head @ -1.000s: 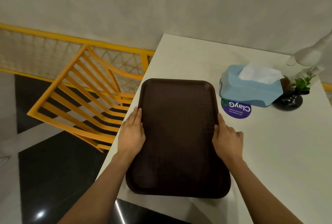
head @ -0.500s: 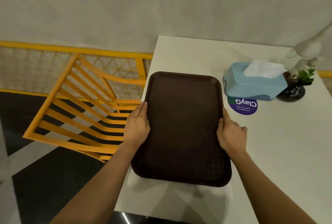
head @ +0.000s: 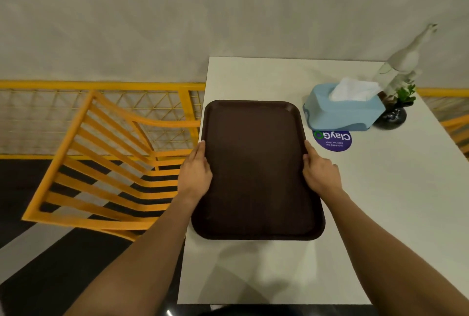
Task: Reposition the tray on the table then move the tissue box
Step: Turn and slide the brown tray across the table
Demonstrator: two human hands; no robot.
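The brown tray (head: 256, 171) lies flat on the white table (head: 380, 201), its left side along the table's left edge. The left hand (head: 196, 173) grips the tray's left rim and the right hand (head: 318, 171) grips its right rim, fingers closed on the edges. The blue tissue box (head: 342, 110) stands just right of the tray's far corner, with a purple sticker (head: 332, 140) before it and a small plant (head: 396, 110) on its far side from the tray.

Pretty dim, warm indoor light from overhead. Soft double shadows under the tray (head: 256, 171) on the table (head: 396, 214). Small glare spot on the floor (head: 38, 272). Heavy fisheye bending at edges, slightly soft overall.
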